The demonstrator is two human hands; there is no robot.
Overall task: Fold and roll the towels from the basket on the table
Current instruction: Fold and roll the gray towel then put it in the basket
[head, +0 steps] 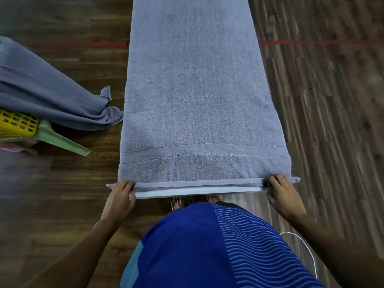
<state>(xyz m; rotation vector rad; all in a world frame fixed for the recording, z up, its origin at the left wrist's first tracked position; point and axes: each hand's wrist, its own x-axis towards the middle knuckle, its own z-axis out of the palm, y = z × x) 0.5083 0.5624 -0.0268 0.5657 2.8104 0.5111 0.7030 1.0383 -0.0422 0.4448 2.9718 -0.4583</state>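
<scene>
A long blue-grey towel (197, 100) lies flat along a narrow table (197, 192), running straight away from the person and out of the top of the view. It covers nearly the full width of the tabletop. Its near end, with two stitched lines and a flat hem, lies right at the table's near edge.

The left hand (121, 195) grips the towel's near left corner, fingers curled over the hem. The right hand (283, 194) grips the near right corner in the same way. Both hands are closed on the cloth at the table's edge, one on each side, and the hem is stretched straight between them.

To the left, a second towel (47, 96) of the same colour is draped in loose folds over a yellow perforated basket (16, 123). The basket sits on what seems to be a green plastic stool (62, 140), though most of it is cut off by the frame.

The floor (322, 100) is dark wood plank, with a red line (291, 42) across it that passes behind the table. Below the table edge are the person's bare feet (176, 202) and a blue shirt (197, 246) with wavy stripes. A white cable (305, 250) curves down beside the shirt on the right
</scene>
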